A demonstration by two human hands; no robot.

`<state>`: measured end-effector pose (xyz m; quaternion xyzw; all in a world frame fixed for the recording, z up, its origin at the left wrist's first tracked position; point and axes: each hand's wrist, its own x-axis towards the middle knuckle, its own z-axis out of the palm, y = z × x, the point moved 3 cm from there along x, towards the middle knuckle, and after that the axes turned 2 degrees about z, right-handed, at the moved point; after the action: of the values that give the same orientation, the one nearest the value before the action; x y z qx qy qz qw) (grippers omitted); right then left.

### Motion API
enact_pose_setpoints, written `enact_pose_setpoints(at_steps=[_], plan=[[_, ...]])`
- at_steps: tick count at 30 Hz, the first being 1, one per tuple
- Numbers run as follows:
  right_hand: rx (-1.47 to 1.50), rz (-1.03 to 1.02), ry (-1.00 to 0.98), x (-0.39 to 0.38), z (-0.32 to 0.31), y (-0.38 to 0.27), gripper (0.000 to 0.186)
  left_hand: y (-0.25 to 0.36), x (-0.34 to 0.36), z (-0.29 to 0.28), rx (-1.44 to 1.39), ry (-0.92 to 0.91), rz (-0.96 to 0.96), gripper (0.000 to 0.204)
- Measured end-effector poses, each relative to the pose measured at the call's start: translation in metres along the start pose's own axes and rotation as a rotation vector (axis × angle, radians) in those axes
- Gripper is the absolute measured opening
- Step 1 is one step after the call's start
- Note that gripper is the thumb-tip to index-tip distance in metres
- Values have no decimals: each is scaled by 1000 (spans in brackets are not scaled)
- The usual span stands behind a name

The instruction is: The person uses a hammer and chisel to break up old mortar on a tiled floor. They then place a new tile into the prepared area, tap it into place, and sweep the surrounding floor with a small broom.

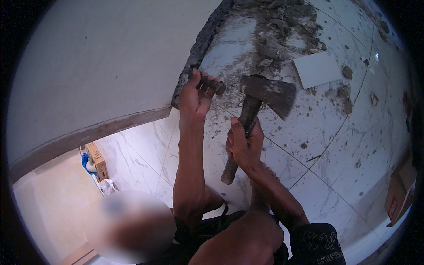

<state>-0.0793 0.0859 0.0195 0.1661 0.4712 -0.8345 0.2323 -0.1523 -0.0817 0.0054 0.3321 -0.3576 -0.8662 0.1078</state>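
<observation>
My left hand (194,99) is wrapped round a short dark metal chisel (218,87). The tool's far end points at the broken, rough edge of the wall (201,46); whether its tip touches there is hard to see. Its thick butt end sticks out to the right of my fingers. In my right hand (246,143) is a hatchet (270,92), gripped round the middle of its dark handle. The broad head sits just right of the chisel's butt, apart from it, with the flared blade turned to the right.
Broken mortar rubble (282,26) and loose chips lie over the marbled tile floor (327,176). A white tile piece (318,70) rests beside the rubble. Cardboard boxes stand at the far right (399,190) and lower left (97,161). The white wall (101,66) fills the upper left.
</observation>
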Motion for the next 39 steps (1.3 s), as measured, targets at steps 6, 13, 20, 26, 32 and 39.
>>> enact_pose_setpoints(at_steps=[6, 13, 20, 26, 32, 39], plan=[[104, -153, 40, -16, 4, -32, 15, 0, 0, 4, 25, -33, 47, 15], [88, -85, 2, -12, 4, -33, 13, -1, -4, 11, 61, -51, 33, 16], [12, -55, -17, -12, 8, -14, 15, -2, 1, 7, 27, -8, 48, 18], [-156, -86, -14, 1, -1, -10, 16, -4, 0, 10, 36, 39, 15, 17], [52, -43, 91, -11, 13, -35, 18, 3, 3, 1, -61, 58, 3, 16], [-644, -635, 184, 16, 14, 10, 12, 2, 6, 17, 17, 74, 12, 16]])
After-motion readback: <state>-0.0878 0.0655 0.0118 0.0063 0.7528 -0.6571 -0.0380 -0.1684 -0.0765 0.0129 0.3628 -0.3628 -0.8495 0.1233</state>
